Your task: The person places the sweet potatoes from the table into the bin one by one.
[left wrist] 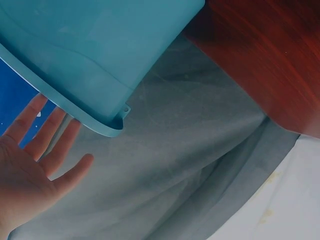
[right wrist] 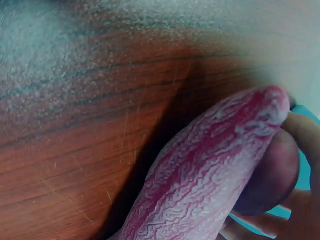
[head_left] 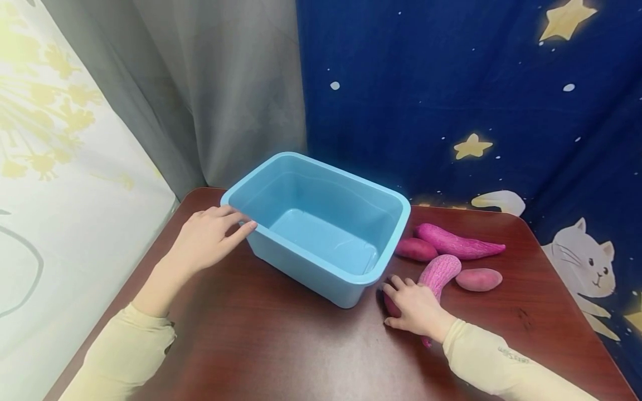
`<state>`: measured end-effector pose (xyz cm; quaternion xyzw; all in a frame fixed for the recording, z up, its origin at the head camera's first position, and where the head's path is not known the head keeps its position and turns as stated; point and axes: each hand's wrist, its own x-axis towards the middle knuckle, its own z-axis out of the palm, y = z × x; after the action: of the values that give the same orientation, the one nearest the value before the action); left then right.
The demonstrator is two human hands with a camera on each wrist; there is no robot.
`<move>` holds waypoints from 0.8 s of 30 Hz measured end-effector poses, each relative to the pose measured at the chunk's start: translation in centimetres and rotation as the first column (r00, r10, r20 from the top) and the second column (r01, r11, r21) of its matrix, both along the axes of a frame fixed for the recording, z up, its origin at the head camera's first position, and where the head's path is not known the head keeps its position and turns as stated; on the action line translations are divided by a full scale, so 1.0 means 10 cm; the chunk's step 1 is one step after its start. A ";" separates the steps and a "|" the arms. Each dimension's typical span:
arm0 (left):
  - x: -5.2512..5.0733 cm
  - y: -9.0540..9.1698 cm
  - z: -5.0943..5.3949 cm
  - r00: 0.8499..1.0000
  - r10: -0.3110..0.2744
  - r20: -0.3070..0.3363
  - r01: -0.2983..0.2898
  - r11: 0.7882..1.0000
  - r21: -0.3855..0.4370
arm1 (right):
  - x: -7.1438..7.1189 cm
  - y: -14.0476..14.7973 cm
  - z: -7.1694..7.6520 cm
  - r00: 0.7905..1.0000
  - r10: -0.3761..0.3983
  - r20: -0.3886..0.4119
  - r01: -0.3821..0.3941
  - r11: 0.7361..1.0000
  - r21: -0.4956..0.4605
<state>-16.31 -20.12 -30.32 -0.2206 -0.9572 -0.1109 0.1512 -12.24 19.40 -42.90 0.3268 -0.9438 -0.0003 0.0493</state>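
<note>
A light blue plastic basin (head_left: pixel 306 256) stands on the table, its inside visible down to the bottom. Against its left rim rest the fingers of my left hand (head_left: pixel 210 236), spread and nearly straight; in the left wrist view the fingertips reach the rim (left wrist: pixel 65 110). Right of the basin, my right hand (head_left: pixel 416 306) has fingers and thumb around a reddish sweet potato (head_left: pixel 392 305), partly hidden by the hand. A long, curved, wrinkled pink sweet potato (head_left: pixel 438 271) passes beneath that hand; the right wrist view shows its ridged skin (right wrist: pixel 200 175) beside the rounder one (right wrist: pixel 270 175).
Another long pink sweet potato (head_left: pixel 458 243) and two smaller reddish ones, one (head_left: pixel 417 249) by the basin and one (head_left: pixel 478 279) farther right, lie on the brown wooden table (head_left: pixel 281 356). Grey (head_left: pixel 241 83) and blue star-patterned (head_left: pixel 391 139) curtains hang behind the table.
</note>
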 end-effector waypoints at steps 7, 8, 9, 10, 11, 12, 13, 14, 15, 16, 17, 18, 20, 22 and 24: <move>0.00 0.00 -0.01 1.000 0.008 -0.009 -0.008 1.000 0.001 | 0.01 -0.01 0.01 0.999 -0.011 0.045 0.012 1.000 -0.020; 0.00 0.00 -0.01 1.000 0.007 -0.012 -0.007 1.000 0.001 | 0.01 -0.01 0.02 0.999 -0.013 0.050 0.014 1.000 -0.024; 0.00 0.00 -0.01 1.000 0.004 -0.013 -0.004 1.000 0.002 | 0.01 -0.02 0.02 0.998 -0.014 0.056 0.015 1.000 -0.026; 0.00 0.00 -0.02 1.000 0.001 -0.013 -0.001 1.000 0.004 | 0.01 -0.02 0.02 0.998 -0.014 0.060 0.015 0.999 -0.030; 0.00 -0.01 -0.02 1.000 -0.002 -0.014 0.002 1.000 0.006 | 0.02 -0.02 0.02 0.998 -0.014 0.063 0.016 0.999 -0.030; 0.00 -0.01 -0.02 1.000 -0.004 -0.014 0.004 1.000 0.008 | 0.02 -0.03 0.03 0.998 -0.015 0.066 0.017 0.999 -0.030; 0.00 -0.01 -0.02 1.000 -0.005 -0.014 0.006 1.000 0.009 | 0.02 -0.03 0.03 0.998 -0.015 0.068 0.017 0.999 -0.031; 0.00 -0.01 -0.02 1.000 -0.005 -0.013 0.006 1.000 0.011 | 0.02 -0.03 0.03 0.997 -0.015 0.070 0.017 0.999 -0.032; 0.01 -0.01 -0.02 1.000 -0.005 -0.012 0.005 1.000 0.011 | 0.02 -0.03 0.03 0.997 -0.014 0.071 0.017 0.999 -0.033; 0.01 -0.01 -0.02 1.000 -0.005 -0.010 0.005 1.000 0.011 | 0.02 -0.03 0.03 0.997 -0.014 0.071 0.016 0.999 -0.036; 0.01 -0.01 -0.02 1.000 -0.005 -0.009 0.005 1.000 0.011 | 0.01 -0.03 0.03 0.997 -0.013 0.071 0.016 0.999 -0.038; 0.01 -0.01 -0.02 1.000 -0.004 -0.007 0.004 1.000 0.011 | 0.01 -0.02 0.03 0.997 -0.011 0.071 0.014 0.999 -0.042; 0.01 -0.01 -0.02 1.000 -0.003 -0.004 0.003 1.000 0.011 | 0.00 -0.02 0.03 0.997 -0.009 0.070 0.012 0.999 -0.047; 0.01 -0.01 -0.02 1.000 -0.003 -0.002 0.003 1.000 0.011 | 0.00 -0.01 0.03 0.997 -0.007 0.071 0.010 0.999 -0.054; 0.01 0.00 -0.02 1.000 -0.003 -0.002 0.003 1.000 0.012 | -0.01 0.00 0.04 0.997 -0.003 0.074 0.008 0.998 -0.063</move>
<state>-16.24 -20.17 -30.50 -0.2211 -0.9561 -0.1166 0.1532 -12.33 19.37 -42.48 0.3223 -0.9454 0.0417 0.0250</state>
